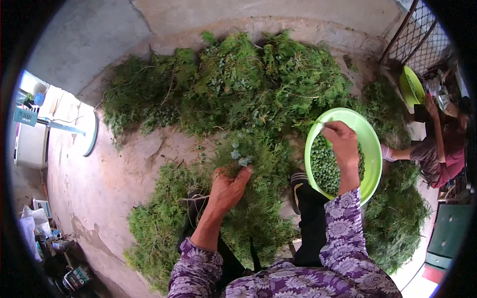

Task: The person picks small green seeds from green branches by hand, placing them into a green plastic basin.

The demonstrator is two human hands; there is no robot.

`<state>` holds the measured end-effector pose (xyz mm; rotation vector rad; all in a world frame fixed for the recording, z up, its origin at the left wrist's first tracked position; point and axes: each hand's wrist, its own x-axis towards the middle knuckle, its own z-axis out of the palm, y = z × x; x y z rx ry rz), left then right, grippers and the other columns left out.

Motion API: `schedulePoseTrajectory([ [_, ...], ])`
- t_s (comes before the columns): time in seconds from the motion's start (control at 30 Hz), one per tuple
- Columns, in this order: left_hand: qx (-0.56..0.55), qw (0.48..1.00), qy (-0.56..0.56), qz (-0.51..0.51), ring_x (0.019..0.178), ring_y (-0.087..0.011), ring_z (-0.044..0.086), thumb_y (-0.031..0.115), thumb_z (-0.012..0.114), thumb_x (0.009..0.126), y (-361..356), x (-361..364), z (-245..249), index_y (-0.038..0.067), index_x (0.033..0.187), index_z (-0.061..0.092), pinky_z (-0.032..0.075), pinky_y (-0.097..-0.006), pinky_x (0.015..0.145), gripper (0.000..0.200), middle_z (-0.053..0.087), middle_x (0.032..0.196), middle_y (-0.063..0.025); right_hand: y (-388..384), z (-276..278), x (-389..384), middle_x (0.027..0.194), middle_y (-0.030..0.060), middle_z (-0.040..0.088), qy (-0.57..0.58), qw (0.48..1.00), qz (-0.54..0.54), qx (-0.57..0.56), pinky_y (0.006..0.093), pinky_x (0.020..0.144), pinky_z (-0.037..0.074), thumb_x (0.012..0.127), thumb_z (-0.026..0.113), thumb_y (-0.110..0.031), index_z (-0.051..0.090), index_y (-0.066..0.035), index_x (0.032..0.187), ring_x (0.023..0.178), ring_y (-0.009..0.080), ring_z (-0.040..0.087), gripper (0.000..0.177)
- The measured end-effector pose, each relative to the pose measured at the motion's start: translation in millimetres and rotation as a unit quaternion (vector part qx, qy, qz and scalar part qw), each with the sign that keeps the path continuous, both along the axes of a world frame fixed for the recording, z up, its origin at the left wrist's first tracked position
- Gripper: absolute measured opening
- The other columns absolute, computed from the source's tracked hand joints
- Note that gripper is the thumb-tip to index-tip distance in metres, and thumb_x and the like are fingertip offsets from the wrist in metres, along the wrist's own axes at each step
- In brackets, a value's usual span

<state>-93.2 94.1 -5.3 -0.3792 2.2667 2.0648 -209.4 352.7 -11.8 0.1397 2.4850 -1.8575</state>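
My left hand (228, 188) is closed around an evergreen sprig that carries pale blue-green cones (243, 161) at its tip. Over the left side of a lime-green basin (373, 151), my right hand (343, 144) is pinched with its fingertips near the rim. Whatever lies between those fingertips is too small to make out. Many small round green cones (325, 166) cover the basin's bottom, partly hidden by my right hand and wrist. Cut evergreen branches (263, 213) lie between my legs, beneath my left hand.
A long heap of evergreen branches (233, 79) runs along the wall (198, 15). More branches (395, 218) lie right of the basin. Another person (442, 154) sits at the far right beside a second green basin (411, 85). A fan base (90, 134) stands on the left floor.
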Motion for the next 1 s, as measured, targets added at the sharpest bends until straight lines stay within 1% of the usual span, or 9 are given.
schedulePoseTrajectory([
  [0.03,0.005,1.0,0.0,-0.008,0.06,-0.0082,0.039,0.025,0.056,0.082,3,-1,1,0.001,0.081,0.056,0.036,-0.0279,0.054,0.024,0.051,0.066,0.0024,-20,9,4,0.077,0.0037,0.062,0.003,0.992,0.041,-0.123,0.0207,0.067,0.045,0.071,0.061,-0.005,0.062,-0.002,0.087,0.072,0.0091,0.055,0.017],
  [0.1,0.005,0.999,-0.038,-0.015,0.061,-0.008,0.04,0.024,0.056,0.083,5,-2,-3,0.001,0.08,0.056,0.037,-0.0276,0.054,0.023,0.051,0.066,0.0026,-54,22,15,0.08,0.0013,0.061,0.002,0.977,0.087,-0.196,0.0191,0.064,0.045,0.069,0.062,0.002,0.062,-0.004,0.085,0.071,0.0074,0.055,0.017],
  [0.23,0.044,0.997,-0.045,-0.038,0.063,-0.0071,0.043,0.021,0.054,0.084,13,-4,-14,0.001,0.081,0.056,0.037,-0.0262,0.055,0.02,0.052,0.068,0.0029,-94,22,36,0.079,0.0043,0.059,0.116,0.953,0.263,-0.099,0.023,0.06,0.046,0.065,0.065,-0.002,0.058,-0.004,0.083,0.068,0.0121,0.057,0.019],
  [0.33,0.063,0.996,-0.039,-0.045,0.068,-0.0048,0.043,0.02,0.052,0.085,16,-6,-22,0.003,0.092,0.056,0.036,-0.0237,0.058,0.019,0.054,0.078,0.0042,-98,17,39,0.074,0.0089,0.056,0.201,0.933,0.29,0.069,0.0297,0.059,0.046,0.064,0.062,-0.006,0.057,-0.004,0.084,0.067,0.0218,0.057,0.02],
  [0.43,0.07,0.994,-0.087,-0.011,0.065,-0.0058,0.044,0.018,0.055,0.083,19,-6,-16,0.002,0.083,0.057,0.038,-0.0242,0.056,0.016,0.054,0.07,0.0026,-92,16,38,0.077,0.0094,0.056,0.166,0.929,0.319,0.088,0.0277,0.06,0.045,0.064,0.062,-0.007,0.058,-0.003,0.085,0.066,0.0209,0.057,0.022],
  [0.63,0.038,0.996,-0.082,-0.027,0.062,-0.0058,0.043,0.014,0.055,0.081,17,-5,-32,0.001,0.081,0.056,0.037,-0.0247,0.053,0.013,0.054,0.069,0.0022,-91,9,44,0.075,0.0104,0.055,0.186,0.925,0.315,0.101,0.0365,0.06,0.045,0.066,0.058,-0.013,0.056,-0.006,0.085,0.068,0.0286,0.054,0.021],
  [0.87,0.002,0.997,-0.071,-0.043,0.057,-0.0057,0.04,0.011,0.056,0.078,16,-5,-31,0.001,0.079,0.057,0.033,-0.0253,0.048,0.01,0.049,0.063,0.0043,-95,4,47,0.076,0.0127,0.056,0.189,0.919,0.312,0.149,0.0346,0.057,0.045,0.065,0.059,-0.011,0.056,-0.003,0.083,0.067,0.0285,0.056,0.02],
  [0.93,0.068,0.996,-0.058,-0.026,0.057,-0.0049,0.04,0.012,0.056,0.078,19,-6,-21,0.001,0.08,0.057,0.033,-0.0239,0.048,0.012,0.049,0.064,0.0047,-98,5,48,0.076,0.0129,0.056,0.211,0.916,0.25,0.234,0.0339,0.057,0.045,0.068,0.057,-0.012,0.054,-0.003,0.084,0.065,0.0259,0.056,0.019],
  [1.0,0.041,0.998,-0.055,-0.01,0.056,-0.0042,0.039,0.013,0.057,0.079,21,-4,-16,0.001,0.08,0.057,0.032,-0.0232,0.048,0.012,0.049,0.063,0.0052,-93,15,39,0.077,0.012,0.056,0.148,0.947,0.208,0.195,0.0322,0.056,0.045,0.069,0.055,-0.011,0.053,-0.003,0.086,0.064,0.0231,0.056,0.019],
])
